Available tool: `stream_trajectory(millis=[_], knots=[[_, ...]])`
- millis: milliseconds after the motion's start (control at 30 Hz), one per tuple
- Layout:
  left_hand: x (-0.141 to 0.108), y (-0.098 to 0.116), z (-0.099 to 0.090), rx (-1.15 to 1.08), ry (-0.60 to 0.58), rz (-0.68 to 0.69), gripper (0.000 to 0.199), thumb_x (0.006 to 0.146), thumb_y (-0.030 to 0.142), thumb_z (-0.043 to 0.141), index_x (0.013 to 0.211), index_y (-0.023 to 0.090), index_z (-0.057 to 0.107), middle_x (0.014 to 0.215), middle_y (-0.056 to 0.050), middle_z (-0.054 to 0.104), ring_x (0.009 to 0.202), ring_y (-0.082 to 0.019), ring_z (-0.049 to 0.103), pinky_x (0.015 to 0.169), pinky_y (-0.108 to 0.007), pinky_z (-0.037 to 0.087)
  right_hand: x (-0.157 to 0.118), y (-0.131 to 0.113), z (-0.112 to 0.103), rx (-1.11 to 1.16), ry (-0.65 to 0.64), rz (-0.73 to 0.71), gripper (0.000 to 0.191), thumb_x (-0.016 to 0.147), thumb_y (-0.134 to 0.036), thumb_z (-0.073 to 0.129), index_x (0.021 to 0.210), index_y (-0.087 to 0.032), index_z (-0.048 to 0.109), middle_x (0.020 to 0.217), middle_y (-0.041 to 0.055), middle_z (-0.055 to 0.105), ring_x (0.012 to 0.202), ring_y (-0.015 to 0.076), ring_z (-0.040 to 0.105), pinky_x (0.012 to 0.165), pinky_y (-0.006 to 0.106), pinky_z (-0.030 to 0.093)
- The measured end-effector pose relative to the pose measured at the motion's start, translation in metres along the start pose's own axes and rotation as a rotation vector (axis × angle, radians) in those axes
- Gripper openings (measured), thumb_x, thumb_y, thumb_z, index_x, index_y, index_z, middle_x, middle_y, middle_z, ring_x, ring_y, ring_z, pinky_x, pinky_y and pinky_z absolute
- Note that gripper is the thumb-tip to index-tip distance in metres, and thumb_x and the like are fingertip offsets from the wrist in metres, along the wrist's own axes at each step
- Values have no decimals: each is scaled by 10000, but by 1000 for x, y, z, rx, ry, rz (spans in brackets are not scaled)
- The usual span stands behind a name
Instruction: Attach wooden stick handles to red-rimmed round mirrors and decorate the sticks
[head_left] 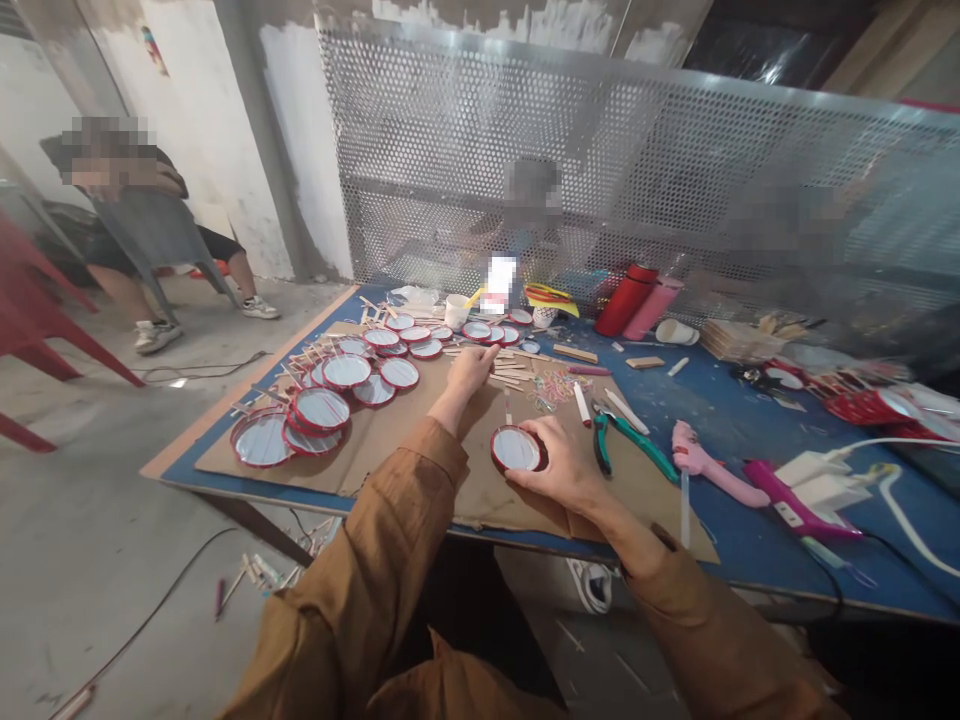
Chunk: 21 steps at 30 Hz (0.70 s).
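Observation:
My right hand [559, 465] is wrapped round the rim of a round red-edged disc [516, 449], which rests on the cardboard sheet [420, 470]. A thin wooden stick stands out from the disc's far side. Farther forward, my left hand [472, 375] has its fingers pressed together at the near end of the wooden sticks [510, 372]; whatever they grip is too small to make out. Left of it lie several similar discs [320, 409], some overlapping. Colored rubber bands [559, 388] lie scattered right of the sticks.
Green-handled pliers [637, 445], a pink glue gun [712, 468] and a magenta power strip [799, 505] lie to the right. Red and pink bottles [628, 300] lean near the perforated metal screen [450, 130]. A person [142, 190] sits at far left.

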<state>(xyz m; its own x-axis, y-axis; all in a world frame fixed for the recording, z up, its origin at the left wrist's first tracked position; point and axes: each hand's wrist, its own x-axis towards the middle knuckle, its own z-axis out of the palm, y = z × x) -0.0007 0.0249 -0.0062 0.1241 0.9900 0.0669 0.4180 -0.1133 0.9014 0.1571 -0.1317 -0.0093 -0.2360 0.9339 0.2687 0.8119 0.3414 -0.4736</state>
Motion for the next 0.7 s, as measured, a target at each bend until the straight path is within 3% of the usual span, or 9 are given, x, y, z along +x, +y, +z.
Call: stream_trajectory(millis=[267,700], knots=[[2,0,3,1,-15,2,534,903,603,405,620,187,584,457,3,482,498,-135,494,552,-245,363,13,4,5,-19,14,28,541,598,-353,797,1083,-194,617,1054,79,592,1036,283,584,927,440,474],[2,-3,5,25,-86,52,512,921,577,370,651,190,570,463,15,472,406,-121,432,496,-265,326,22,15,11,3,34,9,488,637,-386,779,1066,-207,630,1018,67,585,974,264,591,854,412,495]])
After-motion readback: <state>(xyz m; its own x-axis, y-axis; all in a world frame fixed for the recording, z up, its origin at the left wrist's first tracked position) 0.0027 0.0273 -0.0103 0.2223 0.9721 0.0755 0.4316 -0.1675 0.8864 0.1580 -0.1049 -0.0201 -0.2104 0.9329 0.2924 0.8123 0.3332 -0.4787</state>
